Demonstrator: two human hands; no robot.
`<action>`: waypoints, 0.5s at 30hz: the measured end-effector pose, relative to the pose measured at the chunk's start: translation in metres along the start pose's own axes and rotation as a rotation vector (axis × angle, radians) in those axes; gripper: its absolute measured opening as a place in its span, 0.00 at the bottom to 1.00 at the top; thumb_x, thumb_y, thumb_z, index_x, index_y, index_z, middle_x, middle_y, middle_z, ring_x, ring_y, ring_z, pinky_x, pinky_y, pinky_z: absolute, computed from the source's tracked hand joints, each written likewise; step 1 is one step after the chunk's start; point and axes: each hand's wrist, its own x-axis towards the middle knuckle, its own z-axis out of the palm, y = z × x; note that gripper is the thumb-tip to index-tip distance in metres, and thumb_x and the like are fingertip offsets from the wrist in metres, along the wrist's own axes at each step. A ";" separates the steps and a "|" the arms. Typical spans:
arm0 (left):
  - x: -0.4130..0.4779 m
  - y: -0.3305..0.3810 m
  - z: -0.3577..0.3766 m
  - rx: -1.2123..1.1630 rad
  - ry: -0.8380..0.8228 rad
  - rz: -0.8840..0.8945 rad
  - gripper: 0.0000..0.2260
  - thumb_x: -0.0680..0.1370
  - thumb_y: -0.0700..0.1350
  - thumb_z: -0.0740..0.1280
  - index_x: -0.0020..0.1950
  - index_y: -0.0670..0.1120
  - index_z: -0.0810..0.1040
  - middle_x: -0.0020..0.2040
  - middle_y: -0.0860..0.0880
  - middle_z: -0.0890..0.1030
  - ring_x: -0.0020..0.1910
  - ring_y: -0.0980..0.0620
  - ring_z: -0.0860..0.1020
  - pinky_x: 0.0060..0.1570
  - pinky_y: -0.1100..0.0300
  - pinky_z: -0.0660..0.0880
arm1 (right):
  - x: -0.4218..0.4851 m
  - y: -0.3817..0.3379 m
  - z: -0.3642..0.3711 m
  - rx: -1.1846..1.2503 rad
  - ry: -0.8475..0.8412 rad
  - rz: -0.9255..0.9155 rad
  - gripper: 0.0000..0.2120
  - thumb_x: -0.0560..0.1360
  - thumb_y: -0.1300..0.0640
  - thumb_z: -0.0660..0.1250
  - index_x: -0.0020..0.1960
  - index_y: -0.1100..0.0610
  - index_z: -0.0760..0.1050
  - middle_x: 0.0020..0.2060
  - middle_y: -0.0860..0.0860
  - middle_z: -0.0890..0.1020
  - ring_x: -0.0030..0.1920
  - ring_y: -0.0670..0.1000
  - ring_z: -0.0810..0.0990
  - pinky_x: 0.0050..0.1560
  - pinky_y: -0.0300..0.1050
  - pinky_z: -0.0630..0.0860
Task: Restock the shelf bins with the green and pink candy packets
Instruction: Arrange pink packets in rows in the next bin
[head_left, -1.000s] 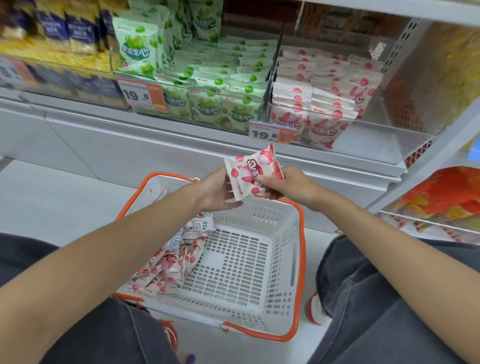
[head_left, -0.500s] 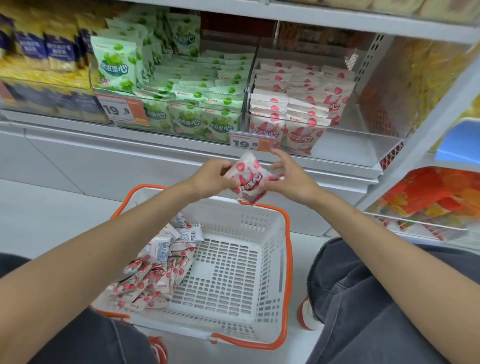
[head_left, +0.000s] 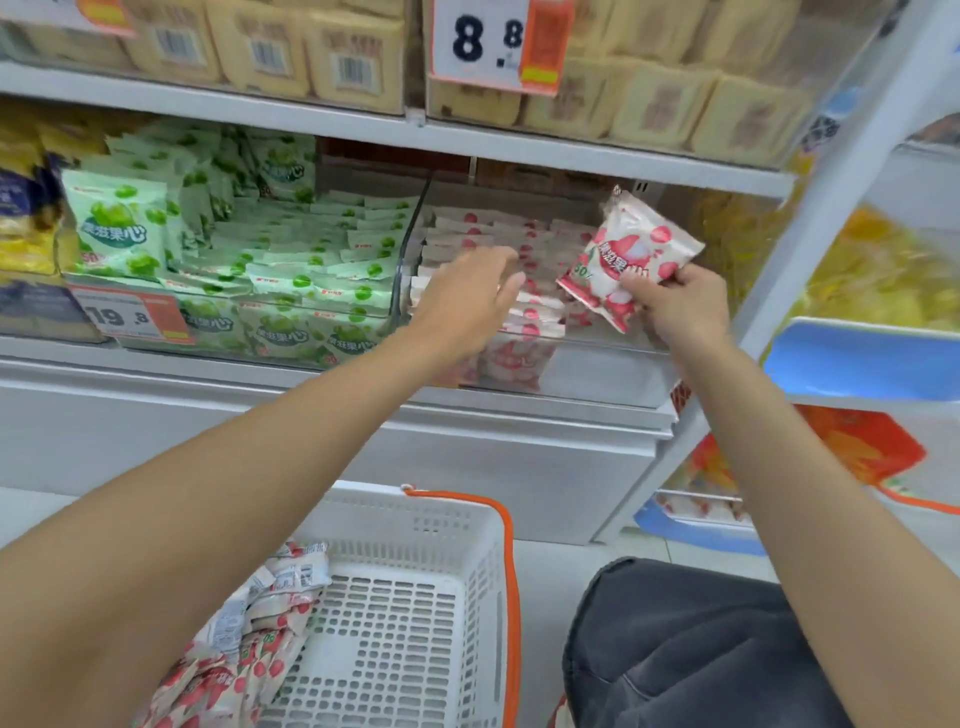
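bright, even shop light from above, soft shadows under the shelves (head_left: 571, 150). edges bow outward; left hand (head_left: 467, 301) and far packets smear with blur.

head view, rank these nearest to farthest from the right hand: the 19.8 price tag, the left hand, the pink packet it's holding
1. pink packet: gripped by the right hand, sticking up and to its left.
2. left hand: a little way to the left, at about the same height.
3. 19.8 price tag: far left.
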 end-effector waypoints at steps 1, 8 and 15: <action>0.009 -0.006 0.008 0.106 -0.051 0.013 0.21 0.84 0.54 0.54 0.73 0.46 0.68 0.69 0.46 0.74 0.68 0.47 0.71 0.67 0.49 0.67 | 0.016 0.005 -0.004 -0.033 0.049 0.021 0.06 0.71 0.63 0.74 0.39 0.58 0.77 0.39 0.49 0.83 0.37 0.42 0.83 0.38 0.36 0.79; 0.015 -0.041 0.041 0.284 -0.012 0.083 0.22 0.82 0.56 0.47 0.63 0.47 0.75 0.60 0.50 0.79 0.60 0.50 0.74 0.62 0.50 0.65 | 0.086 0.036 0.032 -0.343 -0.212 0.221 0.19 0.74 0.68 0.70 0.64 0.66 0.73 0.63 0.57 0.78 0.62 0.55 0.77 0.62 0.44 0.74; 0.011 -0.037 0.040 0.282 0.028 0.104 0.27 0.80 0.58 0.43 0.64 0.47 0.75 0.60 0.50 0.79 0.60 0.49 0.76 0.60 0.52 0.67 | 0.110 0.055 0.054 -0.456 -0.256 0.454 0.25 0.71 0.66 0.72 0.66 0.62 0.72 0.62 0.59 0.77 0.61 0.57 0.78 0.50 0.47 0.77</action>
